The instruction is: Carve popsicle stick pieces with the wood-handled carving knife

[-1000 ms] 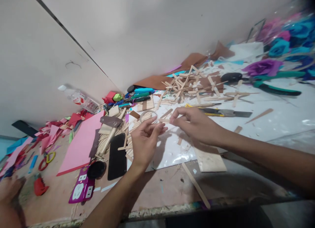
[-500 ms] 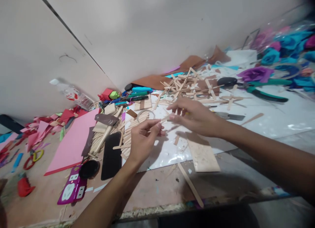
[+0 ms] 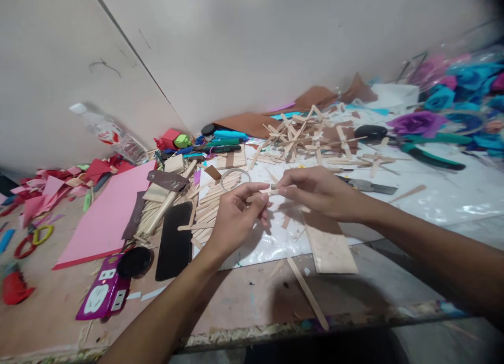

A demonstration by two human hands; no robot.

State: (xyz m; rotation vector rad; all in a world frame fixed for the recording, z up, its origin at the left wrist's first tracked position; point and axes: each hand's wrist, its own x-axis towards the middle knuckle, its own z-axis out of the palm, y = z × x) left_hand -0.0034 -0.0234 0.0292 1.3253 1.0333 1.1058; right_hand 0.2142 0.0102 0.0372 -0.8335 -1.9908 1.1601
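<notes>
Over the white sheet (image 3: 258, 251), my left hand (image 3: 236, 217) pinches a small craft stick (image 3: 272, 192) between thumb and fingers. The thumb and fingertips of my right hand (image 3: 321, 191) close on the other end of the same stick. A small greyish bit shows at the right fingertips, too small to name. Below my right hand lies a flat pale wooden piece (image 3: 333, 248). Beside my left hand, many loose craft sticks (image 3: 210, 204) lie in a row, with a roll of clear tape (image 3: 235, 172) on them.
Behind my hands is a heap of joined craft sticks (image 3: 293, 136). A cutter knife (image 3: 370, 185) and green-handled pliers (image 3: 433, 154) lie to the right. On the left are a black phone (image 3: 173, 243), pink paper (image 3: 106, 212), a purple power strip (image 3: 103, 290), scissors (image 3: 33, 241) and a plastic bottle (image 3: 110, 136).
My right fingertips have come down and closed in on the stick's end, bringing both hands nearly together. The view has shifted slightly, moving the table items at the left further left.
</notes>
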